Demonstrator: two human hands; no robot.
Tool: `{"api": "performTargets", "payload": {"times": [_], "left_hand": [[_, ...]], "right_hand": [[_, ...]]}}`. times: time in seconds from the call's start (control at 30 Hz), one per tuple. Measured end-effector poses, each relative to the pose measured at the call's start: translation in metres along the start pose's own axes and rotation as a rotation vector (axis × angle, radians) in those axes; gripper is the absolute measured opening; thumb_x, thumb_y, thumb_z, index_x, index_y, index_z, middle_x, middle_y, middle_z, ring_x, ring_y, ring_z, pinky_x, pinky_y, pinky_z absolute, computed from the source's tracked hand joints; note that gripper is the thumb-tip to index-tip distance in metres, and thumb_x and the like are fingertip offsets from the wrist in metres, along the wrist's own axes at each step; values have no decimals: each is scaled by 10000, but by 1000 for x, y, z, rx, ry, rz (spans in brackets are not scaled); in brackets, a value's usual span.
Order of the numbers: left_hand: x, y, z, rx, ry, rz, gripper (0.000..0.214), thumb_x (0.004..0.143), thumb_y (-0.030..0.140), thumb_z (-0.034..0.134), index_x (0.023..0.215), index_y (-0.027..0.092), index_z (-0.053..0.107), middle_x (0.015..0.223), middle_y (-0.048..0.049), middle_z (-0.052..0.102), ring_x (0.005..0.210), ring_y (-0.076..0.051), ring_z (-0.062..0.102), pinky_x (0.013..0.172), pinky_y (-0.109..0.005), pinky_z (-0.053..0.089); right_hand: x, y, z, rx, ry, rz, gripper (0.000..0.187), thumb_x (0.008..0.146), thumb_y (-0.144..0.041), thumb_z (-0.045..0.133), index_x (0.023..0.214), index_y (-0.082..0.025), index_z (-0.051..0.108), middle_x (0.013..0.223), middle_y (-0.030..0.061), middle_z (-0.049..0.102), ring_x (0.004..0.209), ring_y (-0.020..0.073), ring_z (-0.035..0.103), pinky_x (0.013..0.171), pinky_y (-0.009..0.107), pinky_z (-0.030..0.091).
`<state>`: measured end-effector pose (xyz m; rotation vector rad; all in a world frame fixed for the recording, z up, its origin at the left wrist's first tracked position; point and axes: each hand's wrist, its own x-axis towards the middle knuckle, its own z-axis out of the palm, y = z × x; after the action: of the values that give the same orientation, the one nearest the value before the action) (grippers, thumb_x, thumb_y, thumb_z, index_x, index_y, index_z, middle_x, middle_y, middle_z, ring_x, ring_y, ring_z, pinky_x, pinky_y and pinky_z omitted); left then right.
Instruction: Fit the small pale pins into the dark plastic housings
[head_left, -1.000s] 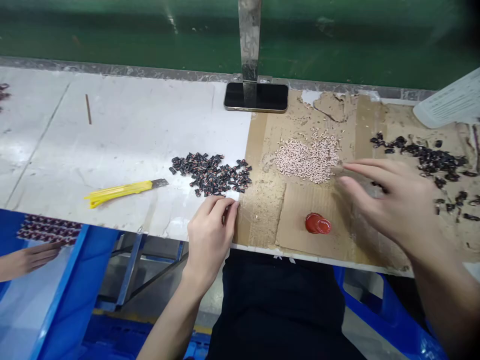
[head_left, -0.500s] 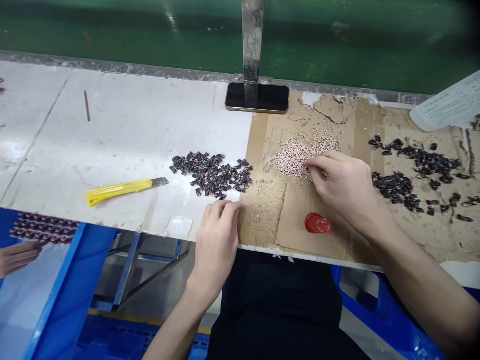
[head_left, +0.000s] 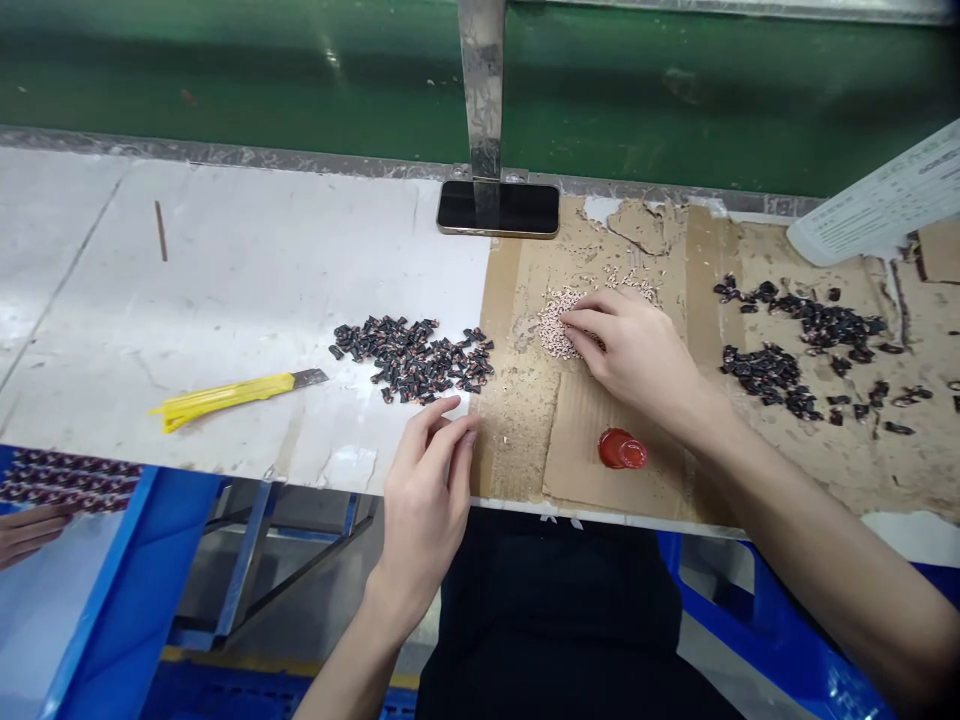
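Observation:
My right hand [head_left: 637,350] lies over a heap of small pale pink parts [head_left: 553,328] on worn cardboard [head_left: 675,480], its fingertips curled down into the heap. Whatever they pinch is hidden. My left hand [head_left: 431,480] rests at the table's front edge, fingers pressed together and bent, just below a heap of small dark parts [head_left: 412,358]; I cannot make out anything in them. A red round cap [head_left: 621,449] sits on the cardboard below my right wrist.
A yellow utility knife [head_left: 225,396] lies to the left on the white table [head_left: 225,260]. A phone [head_left: 499,208] lies by a metal post [head_left: 480,90]. More dark parts [head_left: 802,350] are scattered to the right. Another person's hand [head_left: 26,530] shows at lower left over a blue bin [head_left: 112,580].
My right hand swept leftward from the dark parts on the right onto the pink heap, and its fingers curled in. My left hand stayed at the table edge.

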<state>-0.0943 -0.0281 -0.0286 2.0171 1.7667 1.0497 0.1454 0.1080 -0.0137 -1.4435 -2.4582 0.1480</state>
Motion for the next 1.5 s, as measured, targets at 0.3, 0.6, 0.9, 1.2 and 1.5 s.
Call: {"api": "performTargets", "payload": {"times": [0.3, 0.6, 0.9, 1.2, 1.5], "left_hand": [[6, 9, -1, -160, 14, -131, 174, 1021, 110, 605, 1134, 170, 723, 1036, -48, 788, 935, -155, 764, 896, -279, 627], [39, 65, 21, -608, -22, -50, 150, 961, 123, 723, 1088, 195, 761, 972, -15, 819, 812, -128, 789, 765, -222, 660], [46, 89, 35, -547, -104, 156, 207, 1007, 94, 621, 1091, 207, 773, 1025, -41, 843, 897, -172, 800, 848, -293, 651], [55, 92, 29, -1444, -685, -810, 198, 774, 269, 912, 829, 159, 758, 669, 8, 725, 501, -72, 631, 461, -148, 508], [41, 91, 30, -1524, -792, -946, 246, 699, 243, 960, 792, 133, 761, 650, -14, 737, 477, -64, 620, 458, -138, 517]], "right_hand": [[-3, 4, -1, 75, 132, 57, 227, 970, -138, 597, 957, -205, 813, 994, 82, 824, 945, 281, 745, 826, 432, 563], [-58, -13, -37, 1437, 167, 621, 143, 808, -305, 888, 922, -327, 804, 828, -52, 790, 712, 100, 736, 672, 216, 638], [-92, -40, -43, 1327, 323, 566, 150, 822, -244, 888, 942, -308, 826, 837, -29, 813, 705, 121, 778, 670, 209, 676], [-104, -39, -53, 994, 308, 303, 218, 863, -111, 809, 962, -304, 831, 893, 6, 800, 793, 160, 766, 642, 255, 643], [-128, -50, -52, 781, 350, 200, 347, 858, -15, 736, 1051, -300, 782, 999, 25, 764, 917, 198, 739, 747, 342, 628]]}}
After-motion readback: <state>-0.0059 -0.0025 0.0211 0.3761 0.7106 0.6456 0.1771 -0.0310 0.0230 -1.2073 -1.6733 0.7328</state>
